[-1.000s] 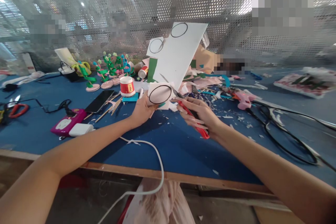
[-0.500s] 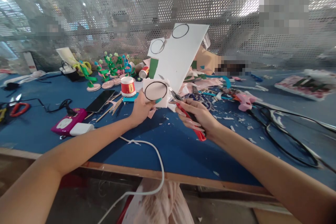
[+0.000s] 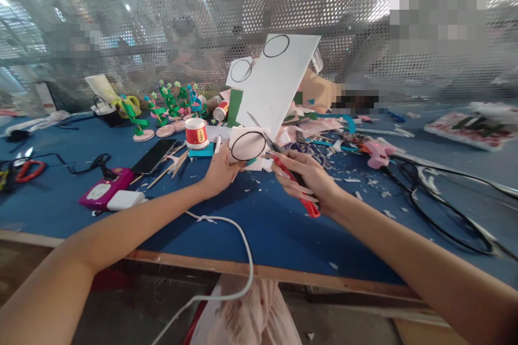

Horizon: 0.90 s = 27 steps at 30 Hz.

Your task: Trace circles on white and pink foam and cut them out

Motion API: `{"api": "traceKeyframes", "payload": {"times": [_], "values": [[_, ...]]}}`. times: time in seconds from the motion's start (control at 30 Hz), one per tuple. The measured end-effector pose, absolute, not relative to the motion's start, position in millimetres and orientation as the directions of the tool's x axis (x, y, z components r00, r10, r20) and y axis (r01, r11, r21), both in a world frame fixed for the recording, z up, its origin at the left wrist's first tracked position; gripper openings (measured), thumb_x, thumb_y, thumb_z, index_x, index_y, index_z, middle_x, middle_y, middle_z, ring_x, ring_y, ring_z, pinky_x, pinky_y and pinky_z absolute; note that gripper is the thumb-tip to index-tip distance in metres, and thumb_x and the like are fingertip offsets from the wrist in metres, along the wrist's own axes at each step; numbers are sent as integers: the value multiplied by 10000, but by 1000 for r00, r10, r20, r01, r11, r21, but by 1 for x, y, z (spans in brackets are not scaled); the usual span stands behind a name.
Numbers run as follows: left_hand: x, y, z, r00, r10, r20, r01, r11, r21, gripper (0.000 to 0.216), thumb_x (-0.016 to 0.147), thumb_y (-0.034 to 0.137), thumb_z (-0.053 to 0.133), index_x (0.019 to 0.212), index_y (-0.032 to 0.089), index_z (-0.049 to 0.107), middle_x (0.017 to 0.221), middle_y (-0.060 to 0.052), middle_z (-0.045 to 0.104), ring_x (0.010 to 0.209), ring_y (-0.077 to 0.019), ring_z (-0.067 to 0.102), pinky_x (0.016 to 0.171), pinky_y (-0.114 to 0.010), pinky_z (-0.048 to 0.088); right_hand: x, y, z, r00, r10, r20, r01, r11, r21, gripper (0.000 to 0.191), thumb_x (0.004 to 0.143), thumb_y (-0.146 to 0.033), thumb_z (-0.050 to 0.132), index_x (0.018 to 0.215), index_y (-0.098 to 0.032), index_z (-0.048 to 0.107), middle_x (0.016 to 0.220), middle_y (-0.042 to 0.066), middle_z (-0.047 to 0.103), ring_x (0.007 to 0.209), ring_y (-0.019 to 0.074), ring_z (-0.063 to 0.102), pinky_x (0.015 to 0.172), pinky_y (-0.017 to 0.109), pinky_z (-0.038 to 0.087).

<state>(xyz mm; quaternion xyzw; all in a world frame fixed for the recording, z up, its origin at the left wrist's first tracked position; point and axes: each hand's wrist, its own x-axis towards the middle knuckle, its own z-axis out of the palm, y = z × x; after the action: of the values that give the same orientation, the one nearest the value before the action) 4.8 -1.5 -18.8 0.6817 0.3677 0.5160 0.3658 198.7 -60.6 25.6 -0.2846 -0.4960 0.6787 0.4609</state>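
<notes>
Head: right fingers (image 3: 298,185) (curled) round scissors (image 3: 283,165)

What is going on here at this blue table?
A person is cutting a white sheet with scissors. The left hand holds the sheet at its lower corner, where a black circle is drawn. The right hand holds the red-handled scissors, blades at the sheet right beside that circle. Two more circles are drawn higher on the sheet. Paper scraps, a phone and a cup lie on the table.
</notes>
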Motion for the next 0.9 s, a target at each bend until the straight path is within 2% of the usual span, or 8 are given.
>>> {"api": "traceKeyframes", "payload": {"times": [0.27, 0.47, 0.6, 0.7, 0.83, 0.9], "values": [[3, -2, -19, 220, 823, 524, 182, -562, 807, 521, 765, 283, 722, 1247, 176, 556, 1197, -126, 647, 1189, -299, 595, 1003, -493, 526, 197, -63, 27, -415, 905, 96, -336, -54, -940, 282, 826, -383, 703, 816, -185, 502, 455, -77, 510, 234, 22, 263, 237, 132, 194], [4, -8, -16, 251, 818, 518, 263, -572, 777, 523, 785, 270, 697, 1271, 159, 539, 1156, -129, 676, 1129, -289, 628, 1032, -496, 493, 194, -67, 28, -368, 915, 163, -320, 40, -947, 399, 772, -436, 754, 798, -213, 424, 493, -88, 551, 220, 26, 284, 227, 142, 224], [5, -14, -11, 254, 832, 494, 318, -554, 769, 559, 778, 237, 690, 1299, 159, 503, 1105, -122, 700, 1046, -283, 658, 991, -488, 516, 195, -65, 25, -365, 912, 189, -350, 54, -935, 399, 766, -444, 758, 798, -209, 438, 484, -91, 548, 210, 14, 247, 216, 135, 200], [6, -13, -12, 233, 833, 501, 292, -552, 781, 543, 770, 238, 694, 1276, 170, 509, 1098, -113, 693, 989, -265, 669, 945, -478, 545, 195, -64, 24, -379, 907, 184, -361, 38, -932, 372, 781, -427, 749, 791, -204, 451, 472, -89, 539, 210, 13, 242, 210, 134, 191], [8, -10, -14, 178, 857, 484, 207, -513, 833, 475, 767, 274, 686, 1199, 158, 525, 1004, -100, 689, 805, -215, 674, 739, -412, 609, 194, -67, 26, -380, 905, 194, -357, 51, -933, 364, 809, -429, 726, 791, -215, 432, 468, -90, 528, 217, 22, 255, 208, 141, 193], [9, -9, -13, 153, 872, 465, 180, -487, 855, 489, 758, 289, 696, 1193, 157, 516, 979, -93, 691, 780, -206, 672, 655, -358, 612, 193, -69, 27, -373, 907, 194, -354, 54, -934, 362, 809, -429, 726, 806, -215, 434, 482, -89, 534, 222, 19, 253, 211, 141, 191]]}}
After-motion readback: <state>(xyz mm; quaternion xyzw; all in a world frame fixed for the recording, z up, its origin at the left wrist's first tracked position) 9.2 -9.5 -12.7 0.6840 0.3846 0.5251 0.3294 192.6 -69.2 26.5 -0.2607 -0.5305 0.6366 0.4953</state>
